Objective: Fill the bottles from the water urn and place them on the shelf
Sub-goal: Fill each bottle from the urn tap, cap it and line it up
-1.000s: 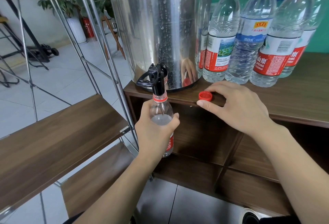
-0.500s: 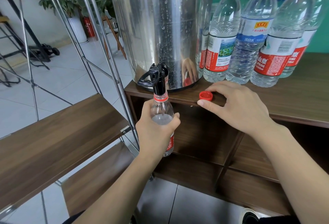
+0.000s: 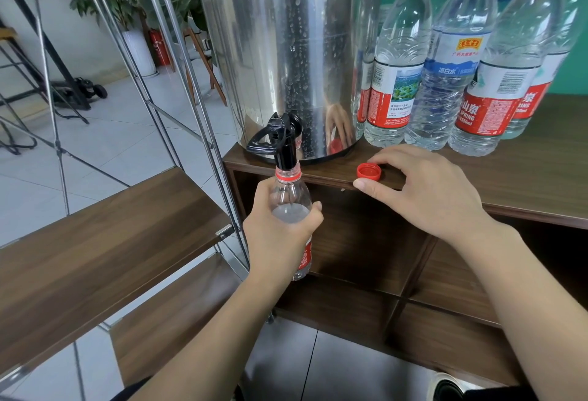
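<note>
Wooden worktop (image 3: pixel 525 177), front-left corner: steel urn (image 3: pixel 286 50), black tap (image 3: pixel 283 142) overhanging edge so bottle fits beneath. Left hand (image 3: pixel 280 235) grips open bottle (image 3: pixel 291 209), mouth under spout, water near shoulder. Red cap (image 3: pixel 368 171) parked at front edge; right hand (image 3: pixel 426 190) touches it with curled fingers, likely ready for recapping. Capped bottles (image 3: pixel 445 66) behind. Empty shelf (image 3: pixel 95 241) left awaits.
</note>
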The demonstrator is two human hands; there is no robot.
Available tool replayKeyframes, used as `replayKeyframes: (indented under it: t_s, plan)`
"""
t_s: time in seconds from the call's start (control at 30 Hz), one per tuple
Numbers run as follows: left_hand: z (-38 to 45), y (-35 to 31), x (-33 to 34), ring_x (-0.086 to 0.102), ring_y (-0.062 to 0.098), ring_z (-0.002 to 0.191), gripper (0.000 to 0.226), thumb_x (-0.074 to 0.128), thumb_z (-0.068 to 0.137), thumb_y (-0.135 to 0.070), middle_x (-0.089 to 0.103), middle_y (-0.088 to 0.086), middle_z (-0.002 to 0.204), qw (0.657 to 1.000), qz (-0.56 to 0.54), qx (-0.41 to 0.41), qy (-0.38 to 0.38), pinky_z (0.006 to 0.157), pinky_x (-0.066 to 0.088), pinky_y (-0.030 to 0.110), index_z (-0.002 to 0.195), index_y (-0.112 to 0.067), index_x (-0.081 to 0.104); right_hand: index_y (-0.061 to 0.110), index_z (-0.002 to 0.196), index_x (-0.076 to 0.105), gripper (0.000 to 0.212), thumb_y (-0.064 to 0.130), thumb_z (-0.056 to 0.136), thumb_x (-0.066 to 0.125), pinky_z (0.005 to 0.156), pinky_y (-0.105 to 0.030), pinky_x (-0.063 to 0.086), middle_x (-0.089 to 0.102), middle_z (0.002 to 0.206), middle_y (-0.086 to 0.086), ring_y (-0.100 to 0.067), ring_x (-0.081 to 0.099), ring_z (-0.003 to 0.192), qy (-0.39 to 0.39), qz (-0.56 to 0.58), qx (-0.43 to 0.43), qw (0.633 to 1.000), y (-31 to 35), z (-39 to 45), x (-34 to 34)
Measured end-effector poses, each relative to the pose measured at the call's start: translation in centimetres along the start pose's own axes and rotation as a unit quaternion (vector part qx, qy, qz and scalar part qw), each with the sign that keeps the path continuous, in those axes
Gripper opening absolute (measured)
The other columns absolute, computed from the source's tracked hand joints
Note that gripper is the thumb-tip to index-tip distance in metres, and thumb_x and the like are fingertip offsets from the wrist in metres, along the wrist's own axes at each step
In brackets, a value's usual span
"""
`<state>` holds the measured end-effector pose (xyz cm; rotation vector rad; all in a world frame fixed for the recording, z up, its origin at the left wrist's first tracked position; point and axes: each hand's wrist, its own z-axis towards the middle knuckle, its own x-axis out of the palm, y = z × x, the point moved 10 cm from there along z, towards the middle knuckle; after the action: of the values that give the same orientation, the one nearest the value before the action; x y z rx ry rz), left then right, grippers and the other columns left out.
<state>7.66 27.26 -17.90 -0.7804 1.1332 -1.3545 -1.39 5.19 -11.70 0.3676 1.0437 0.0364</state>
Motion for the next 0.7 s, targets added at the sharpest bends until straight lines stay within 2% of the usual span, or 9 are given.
replayKeyframes:
  t_s: [0.2,0.37,0.7]
  plan:
    - [-0.01,0.16,0.08,0.069,0.006,0.099,0.049,0.089,0.079,-0.024,0.072,-0.011,0.102,1.0,-0.001,0.001,0.005,0.092,0.058,0.032,0.119,-0.024,0.061,0.037,0.117,0.067,0.05,0.074,0.087,0.052,0.088,-0.033,0.044,0.062,0.123,0.02,-0.014,0.058,0.115,0.001,0.002,-0.002,1.0,0.06,0.07,0.0]
    - [-0.01,0.07,0.0,0.068,0.004,0.097,0.047,0.089,0.079,-0.024,0.072,-0.013,0.1,1.0,-0.003,0.002,0.003,0.091,0.058,0.031,0.117,-0.025,0.061,0.037,0.117,0.067,0.049,0.073,0.088,0.052,0.089,-0.035,0.045,0.062,0.124,0.019,-0.015,0.058,0.115,0.004,0.0,-0.003,1.0,0.13,0.05,0.06]
    - [0.05,0.19,0.11,0.069,0.008,0.097,0.048,0.089,0.079,-0.024,0.072,-0.01,0.101,1.0,0.0,0.002,0.004,0.092,0.059,0.037,0.118,-0.023,0.062,0.039,0.116,0.067,0.047,0.074,0.088,0.051,0.091,-0.038,0.048,0.062,0.123,0.021,-0.015,0.058,0.116,0.003,0.006,-0.006,1.0,0.11,0.09,0.12]
